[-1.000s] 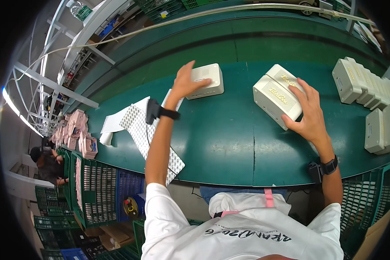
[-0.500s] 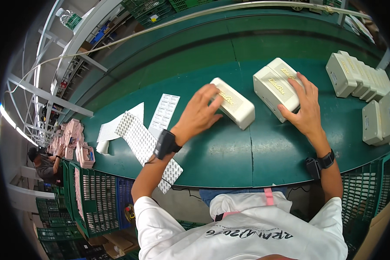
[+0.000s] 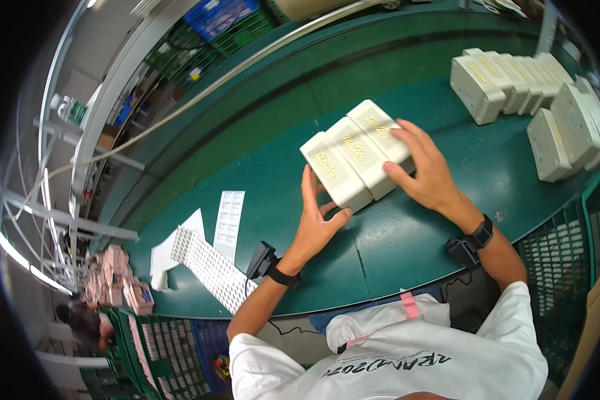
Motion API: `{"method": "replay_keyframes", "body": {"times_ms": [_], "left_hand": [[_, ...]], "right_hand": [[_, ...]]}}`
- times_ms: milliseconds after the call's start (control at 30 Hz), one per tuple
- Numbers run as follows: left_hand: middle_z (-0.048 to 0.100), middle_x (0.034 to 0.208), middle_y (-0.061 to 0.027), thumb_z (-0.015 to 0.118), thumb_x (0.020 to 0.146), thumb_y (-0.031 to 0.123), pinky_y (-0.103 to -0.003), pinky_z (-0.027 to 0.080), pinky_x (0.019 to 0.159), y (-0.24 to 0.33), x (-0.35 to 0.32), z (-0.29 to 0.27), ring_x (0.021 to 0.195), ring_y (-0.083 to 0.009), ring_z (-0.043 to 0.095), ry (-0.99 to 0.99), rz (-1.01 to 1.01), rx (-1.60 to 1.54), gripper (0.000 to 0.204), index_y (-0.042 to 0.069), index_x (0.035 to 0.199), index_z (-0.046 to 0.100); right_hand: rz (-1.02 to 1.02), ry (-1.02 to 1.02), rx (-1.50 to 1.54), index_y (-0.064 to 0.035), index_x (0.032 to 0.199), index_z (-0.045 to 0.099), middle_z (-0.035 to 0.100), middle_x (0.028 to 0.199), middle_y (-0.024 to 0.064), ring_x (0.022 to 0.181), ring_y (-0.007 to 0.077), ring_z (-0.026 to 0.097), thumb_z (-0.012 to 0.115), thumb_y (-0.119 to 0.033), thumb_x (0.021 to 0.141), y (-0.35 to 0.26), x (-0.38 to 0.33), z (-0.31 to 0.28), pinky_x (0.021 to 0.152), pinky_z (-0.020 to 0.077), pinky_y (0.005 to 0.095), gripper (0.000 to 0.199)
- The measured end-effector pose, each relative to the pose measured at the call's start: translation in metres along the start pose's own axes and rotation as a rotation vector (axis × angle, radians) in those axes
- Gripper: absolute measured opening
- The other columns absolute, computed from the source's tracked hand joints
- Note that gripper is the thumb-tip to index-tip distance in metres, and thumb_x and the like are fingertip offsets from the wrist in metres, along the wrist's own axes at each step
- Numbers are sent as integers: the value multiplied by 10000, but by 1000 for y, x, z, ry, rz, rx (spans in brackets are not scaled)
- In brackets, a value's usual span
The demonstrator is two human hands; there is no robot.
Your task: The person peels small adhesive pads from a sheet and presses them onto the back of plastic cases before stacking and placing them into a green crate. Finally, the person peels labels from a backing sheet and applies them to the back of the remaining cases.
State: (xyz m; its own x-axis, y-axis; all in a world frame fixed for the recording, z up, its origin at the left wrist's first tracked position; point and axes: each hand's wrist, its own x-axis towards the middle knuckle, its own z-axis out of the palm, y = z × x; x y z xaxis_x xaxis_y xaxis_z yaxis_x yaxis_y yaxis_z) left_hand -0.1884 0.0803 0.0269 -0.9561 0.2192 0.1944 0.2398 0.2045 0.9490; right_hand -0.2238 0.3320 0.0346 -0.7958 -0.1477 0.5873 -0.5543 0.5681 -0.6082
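Observation:
Three cream plastic boxes with gold lettering stand pressed side by side on the green table: a left box [image 3: 332, 177], a middle box [image 3: 357, 152] and a right box [image 3: 378, 127]. My left hand [image 3: 319, 223] grips the left box, fingers along its outer side and thumb by its near end. Across the row, my right hand [image 3: 425, 170] holds the right box from its right side, thumb at the near corner and fingers over the top edge. The undersides of the boxes are hidden.
More cream boxes form a row [image 3: 481, 90] at the far right, with a stack [image 3: 550, 147] nearer. Label sheets [image 3: 229, 227] and a patterned strip [image 3: 210, 270] lie left. Green crates [image 3: 560, 267] flank the table. Another person [image 3: 87, 325] is near pink parts [image 3: 110, 273].
The separate left box now touches the other two. My left hand has shifted from its top to its left side and near end. The view has turned, so the surroundings appear shifted.

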Motion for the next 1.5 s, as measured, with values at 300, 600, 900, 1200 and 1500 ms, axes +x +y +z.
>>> {"method": "replay_keyframes", "body": {"times_ms": [300, 600, 900, 1200, 1500], "left_hand": [[207, 1532, -207, 829, 754, 136, -425, 505, 1005, 17, 31, 76, 1388, -327, 351, -187, 22, -20, 1164, 25, 1553, -10], [166, 1549, -206, 797, 779, 140, -413, 515, 987, 16, 41, 204, 1419, -347, 286, -427, 186, -211, 1087, 13, 1550, 42], [364, 1459, -219, 680, 831, 129, -431, 465, 1017, 1, 76, 247, 1326, -344, 418, -498, 183, -138, 715, -18, 1440, 336], [662, 1058, -224, 675, 810, 124, -442, 482, 909, 9, 6, 209, 1079, -396, 590, -691, 640, 97, 271, -22, 1036, 643], [588, 1286, -156, 729, 794, 176, -534, 287, 1122, 20, -44, 257, 1239, -331, 512, -915, 1425, 660, 382, 60, 1145, 632]], "right_hand": [[197, 68, -227, -31, 1333, 495, 435, 1425, 213, 1279, 392, 453, 662, -296, 876, 14, -20, -57, 1059, 397, 438, 554], [150, 235, -746, -25, 1347, 500, 409, 1460, 220, 1303, 417, 420, 640, -257, 897, 47, -103, -166, 1103, 317, 471, 526], [53, 132, -949, -56, 1372, 508, 466, 1429, 201, 1326, 371, 421, 670, -304, 892, 48, -91, -150, 1095, 317, 485, 565], [161, 264, -813, -34, 1274, 560, 524, 1365, 179, 1256, 379, 497, 650, -209, 931, -26, -130, -177, 1048, 410, 437, 396], [835, 1040, -641, -27, 1100, 649, 661, 1013, 45, 905, 113, 610, 579, -252, 998, -283, -423, -264, 807, 487, 265, 256]]}}
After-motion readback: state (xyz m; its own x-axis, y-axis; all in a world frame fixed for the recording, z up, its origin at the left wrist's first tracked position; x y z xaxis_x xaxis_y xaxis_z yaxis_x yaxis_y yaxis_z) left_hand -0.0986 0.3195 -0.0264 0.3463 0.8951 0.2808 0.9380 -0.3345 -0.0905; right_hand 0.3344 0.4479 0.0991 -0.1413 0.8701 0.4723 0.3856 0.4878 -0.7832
